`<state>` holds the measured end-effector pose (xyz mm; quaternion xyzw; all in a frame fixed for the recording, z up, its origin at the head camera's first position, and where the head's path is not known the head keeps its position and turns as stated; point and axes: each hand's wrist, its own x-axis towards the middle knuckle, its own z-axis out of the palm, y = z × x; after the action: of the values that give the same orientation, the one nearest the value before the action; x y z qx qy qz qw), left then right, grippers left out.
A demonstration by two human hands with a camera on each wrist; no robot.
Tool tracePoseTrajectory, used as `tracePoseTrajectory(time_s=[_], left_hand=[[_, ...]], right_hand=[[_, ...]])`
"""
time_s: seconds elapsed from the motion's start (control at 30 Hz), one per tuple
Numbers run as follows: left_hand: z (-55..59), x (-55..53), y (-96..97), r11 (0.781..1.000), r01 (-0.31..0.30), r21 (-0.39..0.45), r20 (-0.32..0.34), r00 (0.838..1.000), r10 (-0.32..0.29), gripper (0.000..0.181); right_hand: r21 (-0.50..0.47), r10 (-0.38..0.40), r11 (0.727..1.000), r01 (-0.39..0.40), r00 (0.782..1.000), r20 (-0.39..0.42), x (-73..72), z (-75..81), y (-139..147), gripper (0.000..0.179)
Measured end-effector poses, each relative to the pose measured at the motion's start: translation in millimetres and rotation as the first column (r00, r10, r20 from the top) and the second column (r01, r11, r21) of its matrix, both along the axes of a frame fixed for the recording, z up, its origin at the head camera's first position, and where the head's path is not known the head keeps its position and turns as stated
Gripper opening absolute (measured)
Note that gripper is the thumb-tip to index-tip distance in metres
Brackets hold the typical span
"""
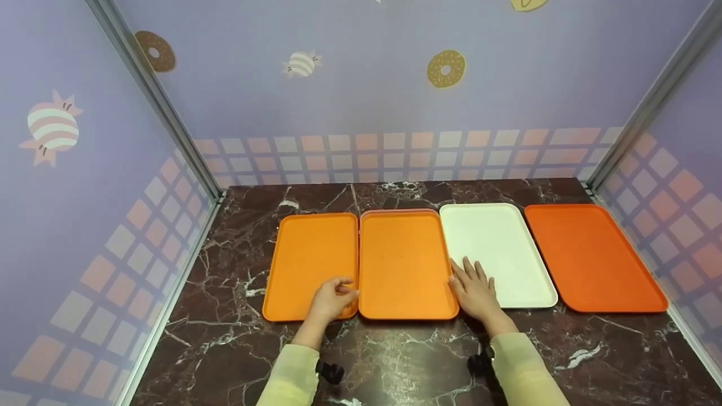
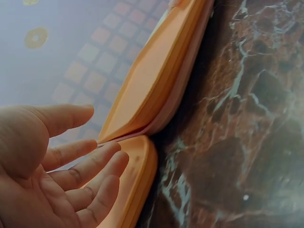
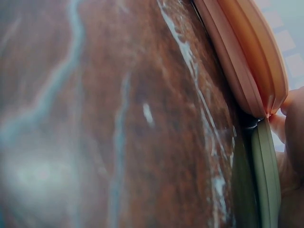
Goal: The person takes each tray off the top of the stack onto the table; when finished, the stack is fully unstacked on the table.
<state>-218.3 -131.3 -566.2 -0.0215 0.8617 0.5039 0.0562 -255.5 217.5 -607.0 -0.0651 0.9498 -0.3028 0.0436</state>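
Four stacks or single trays stand side by side. My left hand (image 1: 333,299) hovers over the right edge of the leftmost orange tray (image 1: 310,254), its fingertips near the seam with the second orange tray (image 1: 401,265). In the left wrist view its fingers (image 2: 90,173) are loosely bent with nothing between them. A pinkish tray (image 2: 173,102) lies under the second orange tray. My right hand (image 1: 475,290) lies with fingers spread over the left edge of the white tray (image 1: 502,248), against the second orange tray's right side. Its fingertips are partly hidden in the right wrist view.
A red-orange tray (image 1: 592,256) lies at the right, beside the white one. All trays rest on a dark red marbled tabletop (image 1: 395,361). Lilac panels (image 1: 361,90) with metal corner posts (image 1: 163,107) enclose the back and both sides.
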Motion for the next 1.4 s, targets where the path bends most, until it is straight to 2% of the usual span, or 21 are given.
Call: tracePoseTrajectory(time_s=[0.2, 0.6, 0.87, 1.17, 1.23, 1.4], left_hand=[[-2.8, -0.1, 7.0, 0.998, 0.012, -0.061, -0.02, 1.0, -0.014, 0.041], [-11.2, 0.6, 16.0, 0.995, -0.014, -0.1, -0.019, 1.0, 0.012, 0.038], [-12.9, 0.3, 20.8, 0.992, -0.054, -0.111, -0.079, 0.996, 0.046, 0.031], [-14.2, -0.3, 20.8, 0.99, -0.141, 0.012, -0.1, 0.985, 0.142, 0.032], [-12.1, -1.9, 20.5, 0.987, -0.153, 0.052, -0.086, 0.984, 0.158, 0.033], [-10.7, -5.5, 18.3, 0.975, -0.147, 0.167, -0.028, 0.988, 0.154, 0.036]], right_hand=[[-0.001, 0.0, 1.0, 0.0, 1.0, 0.004, -1.1, -0.6, 0.8, 0.056], [-0.001, 0.01, 1.0, -0.01, 1.0, 0.017, -2.3, -2.4, 2.3, 0.056], [-0.002, 0.009, 1.0, -0.008, 1.0, 0.023, -2.5, 0.0, 3.5, 0.056], [0.001, 0.023, 1.0, -0.023, 0.999, 0.026, -2.5, -2.0, 3.0, 0.059], [0.0, 0.025, 1.0, -0.025, 0.999, 0.023, -2.3, -2.1, 2.6, 0.059], [0.018, 0.029, 0.999, -0.029, 0.999, 0.02, -2.3, -3.1, 3.1, 0.056]])
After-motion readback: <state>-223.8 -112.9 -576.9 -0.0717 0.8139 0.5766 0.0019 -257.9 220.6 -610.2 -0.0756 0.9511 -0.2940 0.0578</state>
